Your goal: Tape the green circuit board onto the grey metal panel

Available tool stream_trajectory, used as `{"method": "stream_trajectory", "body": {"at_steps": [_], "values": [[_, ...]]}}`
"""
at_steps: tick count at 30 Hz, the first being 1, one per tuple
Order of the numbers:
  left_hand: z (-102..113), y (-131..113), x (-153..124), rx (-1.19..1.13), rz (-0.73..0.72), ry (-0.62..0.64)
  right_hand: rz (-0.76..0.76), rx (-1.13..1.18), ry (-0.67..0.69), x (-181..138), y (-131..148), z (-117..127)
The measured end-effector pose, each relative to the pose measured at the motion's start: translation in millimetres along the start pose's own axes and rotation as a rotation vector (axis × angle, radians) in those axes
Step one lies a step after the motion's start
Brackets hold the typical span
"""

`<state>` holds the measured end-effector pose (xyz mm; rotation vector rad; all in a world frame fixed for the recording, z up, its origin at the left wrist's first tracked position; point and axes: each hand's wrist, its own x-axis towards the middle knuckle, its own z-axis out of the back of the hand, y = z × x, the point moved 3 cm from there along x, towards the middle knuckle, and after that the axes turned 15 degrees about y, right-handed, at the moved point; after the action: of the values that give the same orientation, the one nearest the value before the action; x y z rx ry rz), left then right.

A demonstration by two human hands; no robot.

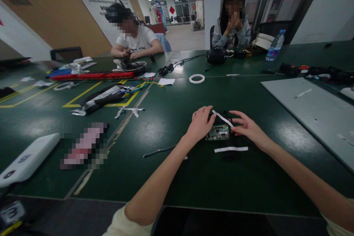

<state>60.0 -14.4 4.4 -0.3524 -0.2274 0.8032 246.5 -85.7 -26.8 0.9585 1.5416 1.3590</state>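
A strip of white tape point(222, 118) is stretched between my two hands above a small green circuit board point(218, 132) on the dark green table point(177, 169). My left hand point(199, 123) pinches the strip's far end, fingers curled over the board's left edge. My right hand point(246, 127) pinches the near end, other fingers spread. A second white tape strip point(231, 149) lies flat just in front of the board, over a black piece.
A white tape roll point(197, 78) lies farther back. A grey panel point(312, 110) covers the right side. A white device point(26, 160) sits at left, a black cable point(159, 151) near my left forearm. Two people sit at the far side among cables and a water bottle point(275, 45).
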Motion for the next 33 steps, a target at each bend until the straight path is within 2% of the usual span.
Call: {"method": "stream_trajectory", "body": {"at_steps": [2, 7, 11, 15, 20, 25, 30, 33], "values": [[0.5, 5.0, 1.2, 0.025, 0.021, -0.007, -0.023, -0.046, -0.022, 1.6, -4.2, 0.7], [-5.2, 11.6, 3.2, 0.085, 0.055, 0.047, -0.06, -0.131, -0.19, 2.3, -17.2, 13.9], [-8.4, 12.9, 4.9, 0.066, 0.039, 0.053, -0.103, -0.17, -0.205, -0.6, -16.3, 23.4], [-10.1, 15.3, 5.8, 0.058, 0.046, 0.042, -0.1, -0.027, -0.186, -2.7, -9.4, 22.5], [-11.7, 14.9, 6.2, 0.051, 0.059, 0.036, -0.027, 0.2, -0.245, -1.6, -4.4, 19.9], [-13.0, 15.0, 6.3, 0.028, 0.069, 0.017, 0.146, 0.452, -0.319, -0.6, 1.9, 28.6], [-8.9, 14.6, 5.4, 0.003, 0.05, -0.039, 0.187, 0.457, -0.293, -4.0, 9.1, 27.4], [-0.3, 8.9, 5.1, -0.116, 0.027, -0.111, 0.193, 0.434, -0.241, -6.2, 13.0, 18.2]]}}
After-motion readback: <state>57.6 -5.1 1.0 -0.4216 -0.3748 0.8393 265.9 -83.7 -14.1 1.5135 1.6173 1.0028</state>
